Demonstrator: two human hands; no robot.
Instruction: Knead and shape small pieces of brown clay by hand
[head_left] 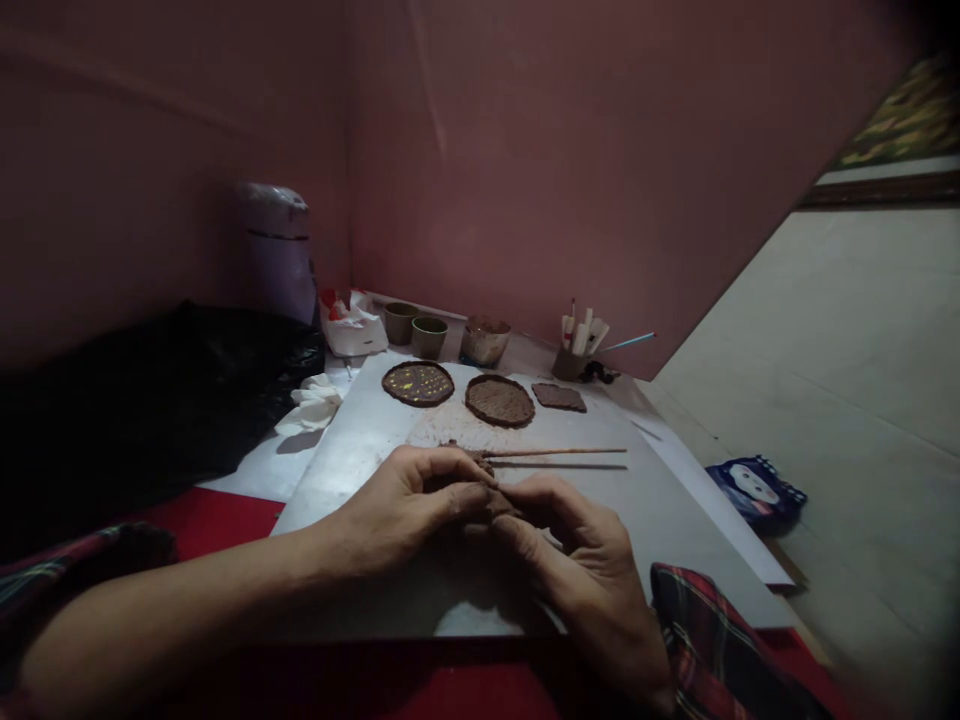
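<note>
My left hand [409, 500] and my right hand [581, 560] meet over a grey board [360, 440], fingers curled and pinching a small lump of brown clay [501, 502] between them. Just beyond my fingertips lies a thin wooden stick [555, 453] with a clay-smeared end. Farther back on the board rest a dark round clay disc with yellow dots [418, 383], a plain round clay disc [499, 400] and a small rectangular clay slab [559, 397]. Most of the lump is hidden by my fingers.
Along the pink wall stand two green cups [416, 330], a jar of brown mix [484, 341] and a holder with brushes [579, 350]. A crumpled tissue [315, 403] and black bag [150, 400] lie left; a blue packet [756, 488] lies on the floor right.
</note>
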